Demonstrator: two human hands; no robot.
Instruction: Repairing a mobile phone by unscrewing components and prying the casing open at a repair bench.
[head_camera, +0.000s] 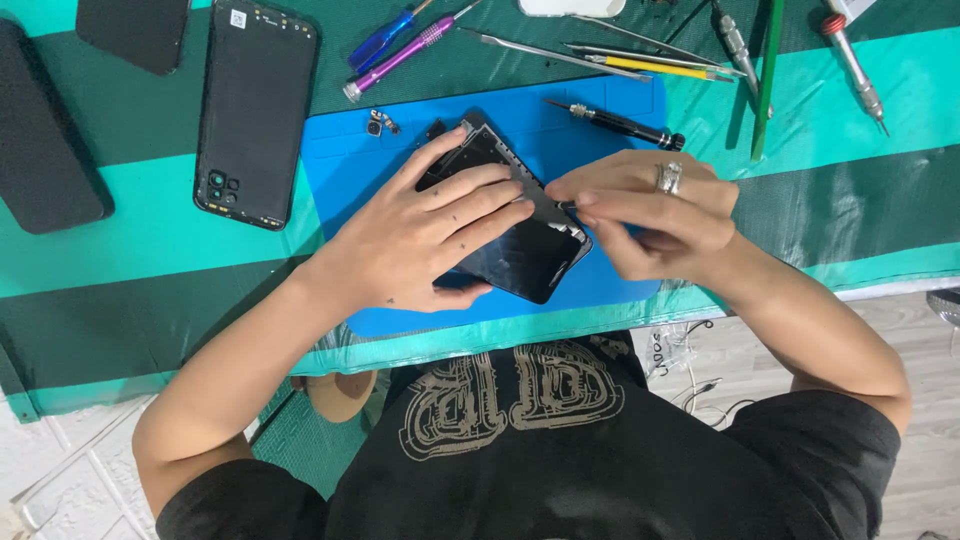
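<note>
Phone chassis (520, 250), black and opened, lies tilted on the blue work mat (350, 160). Left hand (420, 235) rests palm down across the chassis, fingers spread and pressing it flat, thumb tucked under its near edge. Right hand (650, 205), wearing a ring, meets the chassis at its right edge, thumb and fingertips pinched narrowly on a small part there. Behind the chassis on the mat lies a black screwdriver (620, 124). Left of the mat lies a black back cover (255, 110).
</note>
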